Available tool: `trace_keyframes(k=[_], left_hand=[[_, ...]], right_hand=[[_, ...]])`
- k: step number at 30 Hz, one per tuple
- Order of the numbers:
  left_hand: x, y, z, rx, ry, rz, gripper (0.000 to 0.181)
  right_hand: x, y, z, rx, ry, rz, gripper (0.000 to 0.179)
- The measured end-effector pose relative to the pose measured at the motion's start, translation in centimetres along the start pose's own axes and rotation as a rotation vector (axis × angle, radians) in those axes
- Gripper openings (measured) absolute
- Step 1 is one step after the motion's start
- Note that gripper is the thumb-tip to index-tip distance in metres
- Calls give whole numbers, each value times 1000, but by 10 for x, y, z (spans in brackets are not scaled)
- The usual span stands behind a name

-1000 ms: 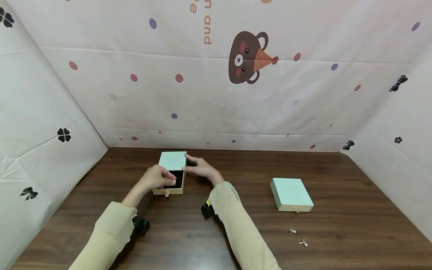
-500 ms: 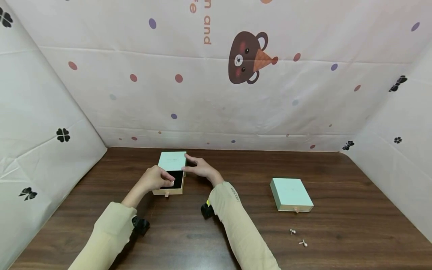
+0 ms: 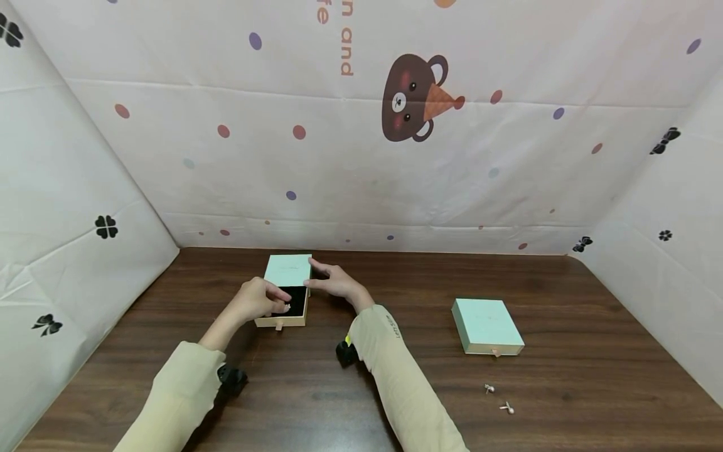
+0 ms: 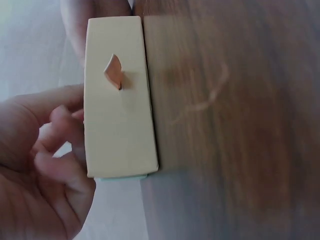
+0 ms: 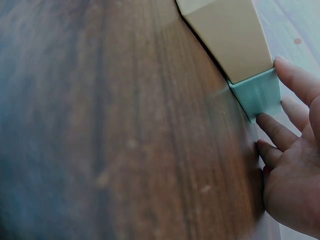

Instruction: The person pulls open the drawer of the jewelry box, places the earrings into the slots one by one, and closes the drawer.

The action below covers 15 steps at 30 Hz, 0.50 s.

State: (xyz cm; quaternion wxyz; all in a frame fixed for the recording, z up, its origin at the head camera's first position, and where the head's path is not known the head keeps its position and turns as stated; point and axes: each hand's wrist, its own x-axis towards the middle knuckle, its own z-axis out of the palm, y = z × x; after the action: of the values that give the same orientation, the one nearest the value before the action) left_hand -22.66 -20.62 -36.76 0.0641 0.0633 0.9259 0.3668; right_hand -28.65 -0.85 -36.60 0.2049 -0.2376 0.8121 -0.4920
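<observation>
A mint-green jewelry box (image 3: 288, 270) lies at the back left, its cream drawer (image 4: 120, 120) pulled out toward me. The drawer holds a black lining (image 3: 297, 300). Over it, my left hand (image 3: 258, 299) pinches a small shiny earring (image 3: 287, 306) between thumb and fingertips, close to the lining. The left wrist view shows the drawer front with its ribbon tab (image 4: 114, 71); the earring is hidden there. My right hand (image 3: 339, 282) rests against the box's right side with fairly straight fingers. In the right wrist view, thumb and fingertips touch the mint sleeve (image 5: 260, 95).
A second mint box (image 3: 488, 323), closed, stands on the right of the brown wooden table (image 3: 361, 389). In front of it lie two small earrings, one (image 3: 489, 388) behind the other (image 3: 508, 408). A white printed cloth (image 3: 339, 169) rises behind the table and at both sides.
My left fingertips have shifted slightly left and down with the earring over the lining, and the left forearm has drawn a little left. My right hand and both boxes stay put.
</observation>
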Motion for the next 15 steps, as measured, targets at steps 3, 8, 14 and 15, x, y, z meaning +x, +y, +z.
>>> trace_keyframes(k=[3,8,14,15], left_hand=[[-4,0,-3,-25,3,-9,17],[-11,0,-7,-39,22,-6,22],[-19,-2,-12,-55,46,-9,26],[-20,-2,-13,-64,45,-7,27]], right_hand=[[-4,-4,0,-18,-5,-3,61],[7,10,2,-4,17,-14,60],[24,33,5,-20,28,3,62],[25,33,5,-18,26,8,62]])
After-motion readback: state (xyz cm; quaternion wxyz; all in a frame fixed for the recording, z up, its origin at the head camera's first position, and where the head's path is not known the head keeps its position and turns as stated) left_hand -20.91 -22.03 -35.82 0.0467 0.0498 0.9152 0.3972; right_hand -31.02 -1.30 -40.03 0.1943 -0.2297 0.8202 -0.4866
